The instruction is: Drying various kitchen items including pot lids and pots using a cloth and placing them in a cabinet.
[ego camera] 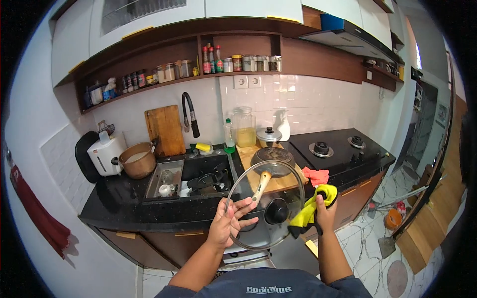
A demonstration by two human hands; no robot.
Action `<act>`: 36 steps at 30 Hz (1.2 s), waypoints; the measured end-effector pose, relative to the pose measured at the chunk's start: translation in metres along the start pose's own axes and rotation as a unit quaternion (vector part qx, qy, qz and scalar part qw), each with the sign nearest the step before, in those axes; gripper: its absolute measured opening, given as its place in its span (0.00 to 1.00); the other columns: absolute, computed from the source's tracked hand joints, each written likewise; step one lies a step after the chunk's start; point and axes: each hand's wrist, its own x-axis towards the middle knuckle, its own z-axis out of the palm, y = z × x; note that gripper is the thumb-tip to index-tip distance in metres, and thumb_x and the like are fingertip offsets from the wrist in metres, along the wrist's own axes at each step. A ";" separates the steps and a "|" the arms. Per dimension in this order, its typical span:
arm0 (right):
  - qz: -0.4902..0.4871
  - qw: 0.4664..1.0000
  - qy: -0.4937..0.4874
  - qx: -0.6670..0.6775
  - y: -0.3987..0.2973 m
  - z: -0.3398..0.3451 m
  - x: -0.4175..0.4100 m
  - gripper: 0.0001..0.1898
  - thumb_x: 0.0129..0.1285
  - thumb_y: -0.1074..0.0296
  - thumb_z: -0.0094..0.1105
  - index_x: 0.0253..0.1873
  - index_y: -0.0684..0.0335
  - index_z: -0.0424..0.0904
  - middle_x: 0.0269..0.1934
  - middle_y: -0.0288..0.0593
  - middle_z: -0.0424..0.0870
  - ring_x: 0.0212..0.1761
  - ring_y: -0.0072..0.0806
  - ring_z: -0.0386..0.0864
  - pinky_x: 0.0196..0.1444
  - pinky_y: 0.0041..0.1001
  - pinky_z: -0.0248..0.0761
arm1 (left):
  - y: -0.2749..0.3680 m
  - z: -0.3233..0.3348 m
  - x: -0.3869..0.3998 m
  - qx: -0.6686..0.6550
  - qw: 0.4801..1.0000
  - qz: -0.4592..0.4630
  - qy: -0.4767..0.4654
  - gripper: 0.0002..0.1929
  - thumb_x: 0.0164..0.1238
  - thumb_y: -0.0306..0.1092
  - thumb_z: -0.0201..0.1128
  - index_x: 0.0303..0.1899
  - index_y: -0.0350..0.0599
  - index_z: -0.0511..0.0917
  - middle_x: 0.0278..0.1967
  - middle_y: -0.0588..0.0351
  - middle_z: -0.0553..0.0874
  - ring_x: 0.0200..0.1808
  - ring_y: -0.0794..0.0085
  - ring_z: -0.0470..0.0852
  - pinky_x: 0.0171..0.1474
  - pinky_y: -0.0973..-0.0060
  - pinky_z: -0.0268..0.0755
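Note:
My left hand (231, 223) holds a round glass pot lid (257, 238) by its rim, fingers spread behind and beside the glass. The lid has a metal rim and a black knob (276, 211) that faces me. In my right hand (326, 214) is a bunched yellow and black cloth (309, 212), its lower part against the lid's right edge. Beyond the lid, a frying pan (274, 154) rests upside down on a wooden board (248, 152). Its pale handle (262, 184) points towards me, partly seen through the glass.
A coral cloth (316, 176) lies right of the board, near the black gas hob (309, 143). Left are the sink (205, 164) holding dark items, and a brown pot (139, 164). A lidded saucepan (269, 137), glass jar (246, 126) and white spray bottle (284, 126) stand behind.

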 end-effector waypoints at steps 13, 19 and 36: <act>-0.289 0.926 -0.149 -0.193 -0.041 0.082 0.003 0.32 0.52 0.55 0.56 0.53 0.80 0.63 0.53 0.63 0.65 0.60 0.57 0.60 0.66 0.47 0.42 | -0.044 0.022 -0.001 0.354 0.934 0.000 -0.037 0.09 0.66 0.32 0.52 0.44 0.43 0.63 0.40 0.59 0.70 0.42 0.78 0.69 0.45 0.77 0.64; -0.090 0.990 0.002 -0.104 -0.001 0.045 0.060 0.16 0.59 0.59 0.50 0.40 0.69 0.73 0.32 0.50 0.78 0.35 0.36 0.76 0.40 0.31 0.66 | -0.038 0.042 0.000 0.270 0.955 -0.039 -0.113 0.15 0.65 0.35 0.54 0.47 0.40 0.61 0.55 0.43 0.69 0.59 0.57 0.67 0.58 0.59 0.62; 0.490 0.820 0.129 0.268 0.151 0.044 -0.080 0.24 0.63 0.42 0.37 0.40 0.59 0.73 0.30 0.41 0.77 0.29 0.36 0.75 0.34 0.37 0.71 | -0.067 0.050 0.022 0.290 0.947 0.111 -0.080 0.13 0.66 0.37 0.52 0.44 0.43 0.59 0.52 0.41 0.72 0.56 0.52 0.72 0.51 0.52 0.71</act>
